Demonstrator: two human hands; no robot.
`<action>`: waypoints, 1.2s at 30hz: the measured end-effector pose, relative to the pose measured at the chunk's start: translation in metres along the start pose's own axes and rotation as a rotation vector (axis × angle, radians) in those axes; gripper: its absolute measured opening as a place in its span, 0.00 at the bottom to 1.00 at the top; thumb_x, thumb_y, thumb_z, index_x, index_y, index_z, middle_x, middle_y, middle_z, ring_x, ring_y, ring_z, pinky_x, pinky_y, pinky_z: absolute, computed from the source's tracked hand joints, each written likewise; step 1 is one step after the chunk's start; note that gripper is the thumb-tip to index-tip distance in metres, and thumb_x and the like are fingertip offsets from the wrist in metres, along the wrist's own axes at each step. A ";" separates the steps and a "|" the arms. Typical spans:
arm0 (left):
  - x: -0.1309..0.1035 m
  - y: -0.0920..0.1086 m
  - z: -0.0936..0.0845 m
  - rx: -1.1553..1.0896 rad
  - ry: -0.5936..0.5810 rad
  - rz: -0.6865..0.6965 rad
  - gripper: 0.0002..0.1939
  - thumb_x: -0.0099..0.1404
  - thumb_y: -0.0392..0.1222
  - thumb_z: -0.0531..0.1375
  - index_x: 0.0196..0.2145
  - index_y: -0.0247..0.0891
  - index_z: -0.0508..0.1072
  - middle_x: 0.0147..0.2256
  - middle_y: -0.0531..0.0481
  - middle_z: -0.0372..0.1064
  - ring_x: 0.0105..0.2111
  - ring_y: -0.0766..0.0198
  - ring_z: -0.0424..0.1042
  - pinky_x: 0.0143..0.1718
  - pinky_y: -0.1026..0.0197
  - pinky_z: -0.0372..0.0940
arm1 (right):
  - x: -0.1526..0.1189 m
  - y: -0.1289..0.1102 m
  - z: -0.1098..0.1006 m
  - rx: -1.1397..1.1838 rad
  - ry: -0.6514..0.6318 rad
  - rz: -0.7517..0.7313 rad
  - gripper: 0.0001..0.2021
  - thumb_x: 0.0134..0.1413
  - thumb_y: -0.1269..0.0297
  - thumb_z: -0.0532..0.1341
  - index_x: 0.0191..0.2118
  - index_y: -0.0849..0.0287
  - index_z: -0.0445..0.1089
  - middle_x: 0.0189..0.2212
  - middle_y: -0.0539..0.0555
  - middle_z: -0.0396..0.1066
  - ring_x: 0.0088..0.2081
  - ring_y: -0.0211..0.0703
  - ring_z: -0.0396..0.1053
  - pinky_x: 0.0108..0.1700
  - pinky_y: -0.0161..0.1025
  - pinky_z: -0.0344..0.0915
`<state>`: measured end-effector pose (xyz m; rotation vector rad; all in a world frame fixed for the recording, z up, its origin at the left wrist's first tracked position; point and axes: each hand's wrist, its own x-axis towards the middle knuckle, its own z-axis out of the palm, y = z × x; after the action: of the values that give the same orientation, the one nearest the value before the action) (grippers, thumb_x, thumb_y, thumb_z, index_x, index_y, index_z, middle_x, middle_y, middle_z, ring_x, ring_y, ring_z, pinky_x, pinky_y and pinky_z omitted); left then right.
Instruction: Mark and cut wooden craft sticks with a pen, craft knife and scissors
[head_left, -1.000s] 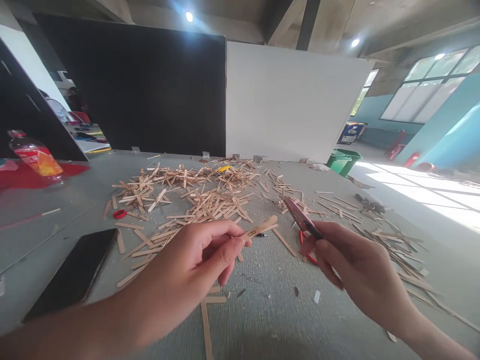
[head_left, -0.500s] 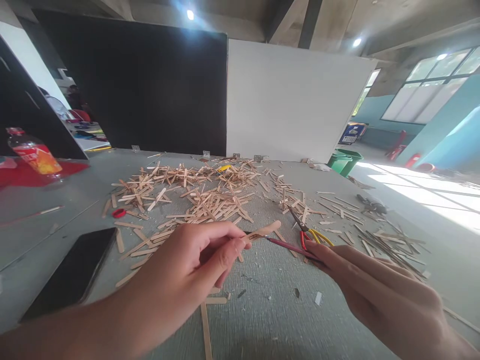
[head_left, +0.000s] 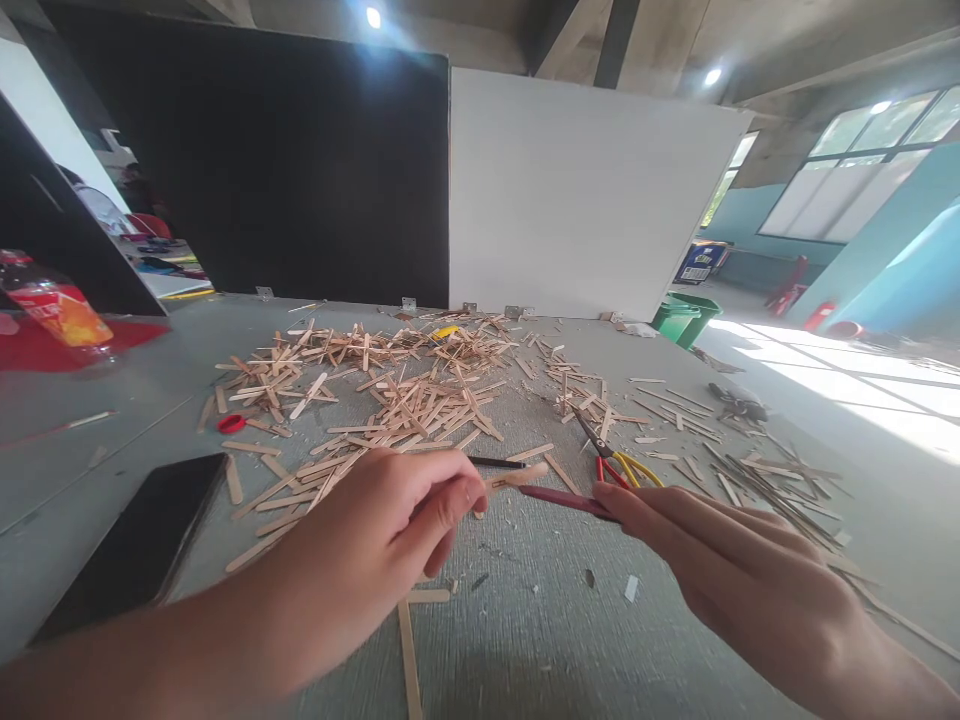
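Observation:
My left hand [head_left: 409,510] pinches a wooden craft stick [head_left: 517,478] between thumb and fingers, its free end pointing right. A small dark-edged slot shows in the stick near my fingertips. In my right hand [head_left: 742,560] is a slender dark red pointed tool [head_left: 566,500], gripped near its rear end. Its tip lies close beside the stick; I cannot tell whether they touch. Just behind the stick is a thin black rod [head_left: 495,462]. Scissors with red and yellow handles [head_left: 615,462] lie open beyond my right fingers.
Loose craft sticks [head_left: 431,405] lie heaped across the grey table [head_left: 540,620]. At left are a black phone [head_left: 135,545], a red ring-shaped cap [head_left: 231,424] and a drink bottle [head_left: 64,315]. Thin strips [head_left: 772,495] lie at right. Black and white panels [head_left: 570,190] stand behind.
The red tool's tip has drawn slightly back from the stick's slot. The stick has turned a little in my left fingers, and the view has shifted slightly.

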<state>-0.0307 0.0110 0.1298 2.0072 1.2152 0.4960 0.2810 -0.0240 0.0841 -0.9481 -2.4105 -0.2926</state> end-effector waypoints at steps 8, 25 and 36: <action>0.051 -0.073 0.053 -0.180 -0.449 -0.170 0.20 0.74 0.56 0.51 0.31 0.39 0.66 0.19 0.56 0.64 0.14 0.68 0.61 0.16 0.67 0.56 | 0.010 0.010 0.047 -0.158 -0.546 -0.007 0.14 0.61 0.82 0.61 0.46 0.55 0.67 0.32 0.48 0.74 0.29 0.45 0.73 0.31 0.42 0.58; 0.052 -0.083 0.072 -0.332 -0.620 -0.203 0.24 0.73 0.62 0.52 0.31 0.39 0.66 0.18 0.57 0.66 0.10 0.68 0.63 0.16 0.66 0.55 | -0.003 -0.030 0.078 -0.344 -0.481 -0.055 0.13 0.53 0.81 0.62 0.40 0.57 0.64 0.29 0.47 0.67 0.27 0.44 0.69 0.25 0.46 0.50; 0.048 -0.077 0.076 -0.317 -0.594 -0.166 0.24 0.74 0.59 0.51 0.29 0.38 0.66 0.18 0.55 0.68 0.11 0.69 0.63 0.17 0.66 0.56 | -0.001 -0.030 0.083 -0.387 -0.531 -0.064 0.10 0.57 0.81 0.57 0.39 0.58 0.64 0.23 0.48 0.69 0.21 0.42 0.69 0.24 0.46 0.39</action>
<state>-0.0044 0.0466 0.0195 1.6003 0.8565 -0.0047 0.2285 -0.0151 0.0135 -1.2426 -2.9362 -0.6141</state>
